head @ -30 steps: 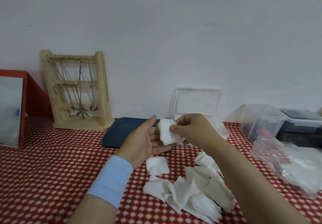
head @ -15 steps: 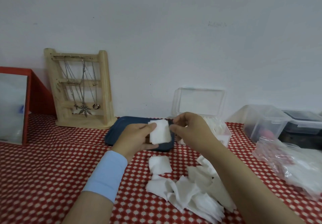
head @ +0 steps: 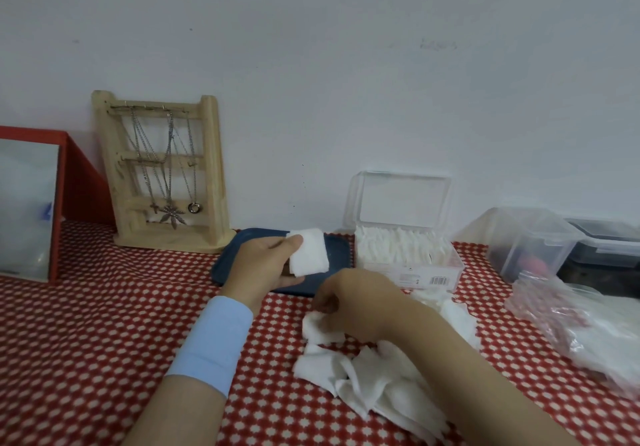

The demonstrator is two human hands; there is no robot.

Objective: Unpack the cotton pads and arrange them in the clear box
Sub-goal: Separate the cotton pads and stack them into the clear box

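Head view. Pinching one cotton pad [head: 309, 251] in the left hand [head: 263, 265], thumb on its front, raised over a blue tray [head: 232, 258]. Curling the right hand [head: 349, 301] down onto a loose pad [head: 320, 329] on the red dotted cloth [head: 104, 341], nearer than the left hand and just to its right. Cannot tell whether gripping or only touching it. Hands apart.

Under the right forearm, a heap of pads [head: 377, 379]. Beyond the right hand, by the wall, the clear box [head: 408, 258], lid up, packed with upright pads. Right of the right arm, a crumpled plastic bag [head: 571, 324]. Beyond the left hand, a wooden necklace stand [head: 162, 171].
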